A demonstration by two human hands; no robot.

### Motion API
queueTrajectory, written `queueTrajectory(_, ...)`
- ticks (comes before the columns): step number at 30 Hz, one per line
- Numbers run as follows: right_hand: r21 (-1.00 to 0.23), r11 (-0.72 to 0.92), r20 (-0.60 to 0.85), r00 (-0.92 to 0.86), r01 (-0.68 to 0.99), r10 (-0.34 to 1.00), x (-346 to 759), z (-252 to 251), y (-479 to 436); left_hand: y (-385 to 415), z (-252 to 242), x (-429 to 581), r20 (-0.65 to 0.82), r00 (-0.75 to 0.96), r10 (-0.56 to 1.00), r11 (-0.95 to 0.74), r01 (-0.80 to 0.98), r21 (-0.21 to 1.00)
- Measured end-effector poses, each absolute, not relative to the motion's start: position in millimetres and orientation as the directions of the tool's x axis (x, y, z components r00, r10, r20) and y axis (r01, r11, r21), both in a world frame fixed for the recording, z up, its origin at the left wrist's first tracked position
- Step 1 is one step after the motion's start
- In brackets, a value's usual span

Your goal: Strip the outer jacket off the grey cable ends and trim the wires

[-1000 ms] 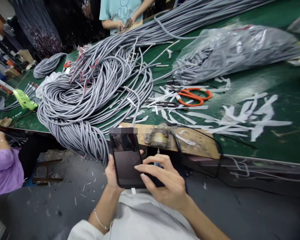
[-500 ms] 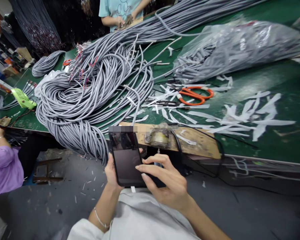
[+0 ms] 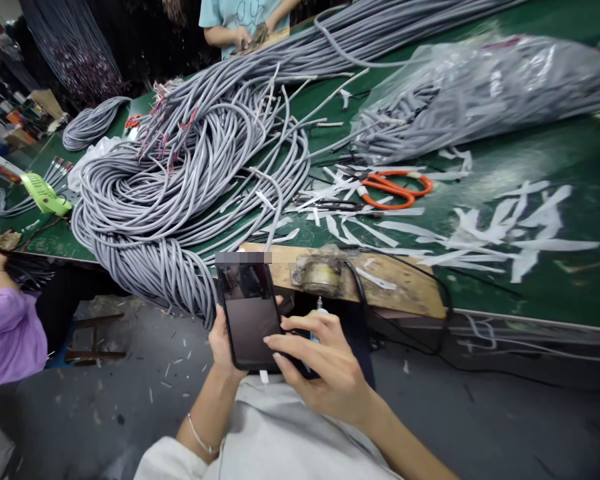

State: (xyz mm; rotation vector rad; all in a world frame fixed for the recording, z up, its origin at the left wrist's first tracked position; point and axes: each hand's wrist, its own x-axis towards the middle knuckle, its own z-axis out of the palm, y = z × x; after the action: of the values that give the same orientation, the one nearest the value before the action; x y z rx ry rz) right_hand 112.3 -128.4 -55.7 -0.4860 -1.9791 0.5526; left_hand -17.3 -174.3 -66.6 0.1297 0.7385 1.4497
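Observation:
A dark smartphone (image 3: 253, 330) is held upright by my left hand (image 3: 223, 347), whose fingers wrap round its left side and back. Its screen is mostly dark, with a pixelated strip at the top. My right hand (image 3: 325, 367) is over the lower right of the screen, fingers stretched out and slightly apart. Whether a fingertip touches the glass I cannot tell. Just beyond the phone, a worn metal device (image 3: 320, 275) sits on a wooden board (image 3: 410, 290) at the table's edge. Below it a light-blue tool tip (image 3: 316, 327) shows partly behind my right hand.
Coiled grey cables (image 3: 145, 193) lie across the green table (image 3: 545, 147), some hanging over its edge. Orange-handled scissors (image 3: 397, 190) lie among white strips (image 3: 540, 220). A plastic bag (image 3: 485, 93) holds grey pieces. Co-workers stand across the table (image 3: 245, 20) and sit at left (image 3: 13, 327).
My right hand has shifted slightly left over the phone screen. The phone stays in my left hand. The view has moved slightly.

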Motion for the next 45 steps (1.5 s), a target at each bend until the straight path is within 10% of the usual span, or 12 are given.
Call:
queueTrajectory(38, -0.519, 0.848, 0.723, -0.475, 0.107, 0.502, 112.8, -58.9, -126.7, -177.4, -64.9, -16.0, -0.443, -0.103, 0.890, 0.148, -0.855, 0.497)
queueTrajectory(45, -0.500, 0.806, 0.687, -0.422, 0.316, 0.591, 115.0, -58.8, -123.1, -181.7, -70.4, -17.5, -0.520, -0.102, 0.848, 0.165, -0.882, 0.441)
